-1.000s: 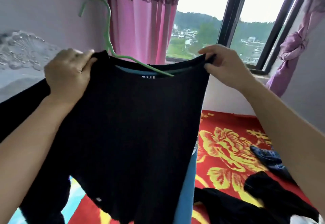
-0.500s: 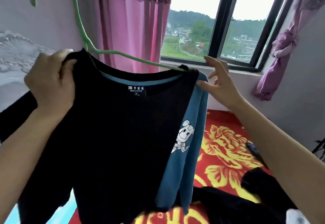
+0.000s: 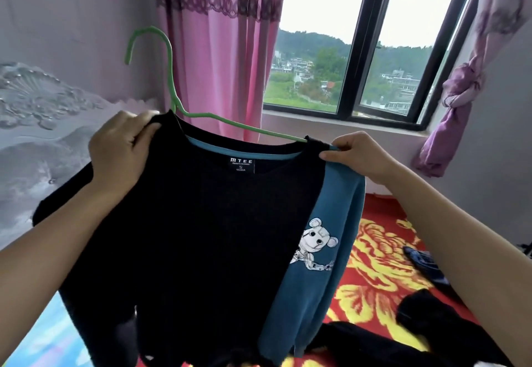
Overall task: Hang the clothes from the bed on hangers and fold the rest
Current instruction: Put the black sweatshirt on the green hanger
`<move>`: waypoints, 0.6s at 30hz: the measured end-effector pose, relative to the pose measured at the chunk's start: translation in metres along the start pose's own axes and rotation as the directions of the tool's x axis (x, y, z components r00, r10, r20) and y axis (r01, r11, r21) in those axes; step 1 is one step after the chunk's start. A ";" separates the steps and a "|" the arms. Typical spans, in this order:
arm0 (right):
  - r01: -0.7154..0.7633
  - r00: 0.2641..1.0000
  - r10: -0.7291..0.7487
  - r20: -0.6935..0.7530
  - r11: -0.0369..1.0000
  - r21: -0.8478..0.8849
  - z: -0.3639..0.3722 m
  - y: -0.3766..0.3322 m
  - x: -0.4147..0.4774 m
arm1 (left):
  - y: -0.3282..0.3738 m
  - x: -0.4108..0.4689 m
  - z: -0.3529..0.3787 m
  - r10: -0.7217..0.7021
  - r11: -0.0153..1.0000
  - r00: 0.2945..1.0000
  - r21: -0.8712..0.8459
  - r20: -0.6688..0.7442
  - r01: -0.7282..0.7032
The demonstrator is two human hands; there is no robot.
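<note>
The left hand (image 3: 121,142) is gripping the left shoulder of a black top (image 3: 201,237), fingers curled over the cloth and their tips buried in it. The right hand (image 3: 359,153) is pinching the top's right shoulder between thumb and fingers, right where the green hanger (image 3: 259,130) is running under the fabric. Only the hanger's hook and one sloping arm are showing; its other arm and both ends are lying hidden inside the clothing. The top is hanging in the air above the bed, covering most of a teal shirt (image 3: 328,202) on the same hanger, whose bear print (image 3: 315,244) is peeking out at the right. Below the neck label's "MTEE" and "S", the print is too small to read. On the red and yellow bedcover (image 3: 383,266) to the near right, dark clothes (image 3: 431,317) are lying in a heap, partly cut off by the frame edge.
</note>
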State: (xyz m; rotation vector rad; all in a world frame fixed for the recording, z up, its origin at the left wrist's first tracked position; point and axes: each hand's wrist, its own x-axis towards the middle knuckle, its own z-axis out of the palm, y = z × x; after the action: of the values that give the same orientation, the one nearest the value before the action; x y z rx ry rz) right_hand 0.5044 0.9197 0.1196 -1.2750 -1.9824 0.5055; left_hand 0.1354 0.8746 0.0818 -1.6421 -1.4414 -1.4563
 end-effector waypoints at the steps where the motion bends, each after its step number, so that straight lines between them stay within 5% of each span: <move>1: 0.014 1.000 -0.015 -0.018 0.999 -0.032 -0.003 -0.001 0.001 | 0.002 0.000 0.000 0.003 0.999 1.000 -0.036 0.020 -0.002; 6: 0.179 0.980 -0.117 0.162 0.872 -0.455 -0.018 -0.008 0.000 | 0.015 0.002 -0.001 -0.006 0.966 0.994 -0.256 0.109 0.034; 11: 0.292 0.953 -0.275 0.123 0.742 -0.604 -0.011 -0.015 -0.005 | 0.037 -0.001 0.007 -0.107 0.906 0.980 -0.390 0.165 0.164; 14: 0.326 0.935 -0.342 0.090 0.732 -0.599 0.000 -0.019 -0.008 | 0.047 -0.003 0.010 -0.123 0.867 0.972 -0.455 0.200 0.204; 18: 0.257 0.966 -0.243 0.085 0.916 -0.307 0.006 -0.009 -0.009 | 0.046 -0.008 0.006 -0.138 0.832 0.964 -0.502 0.225 0.237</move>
State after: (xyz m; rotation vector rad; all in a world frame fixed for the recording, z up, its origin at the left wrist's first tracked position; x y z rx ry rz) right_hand 0.4967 0.9077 0.1184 -1.1747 -2.2913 0.0924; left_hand 0.1812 0.8632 0.0848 -2.0457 -1.4084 -1.9968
